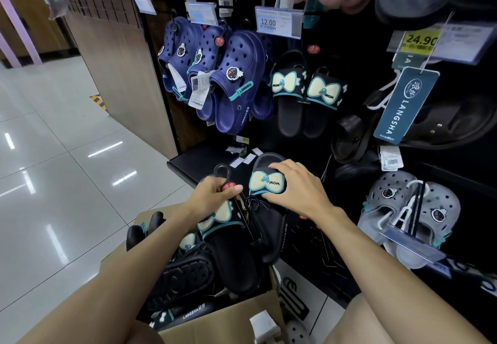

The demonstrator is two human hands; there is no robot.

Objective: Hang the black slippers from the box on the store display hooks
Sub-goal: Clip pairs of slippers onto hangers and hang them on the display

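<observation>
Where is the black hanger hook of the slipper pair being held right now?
In the head view, the hanger hook sits low and centre-left, just above the left hand pinching its red tag, left of the right hand on the held slippers, above the box.
</observation>
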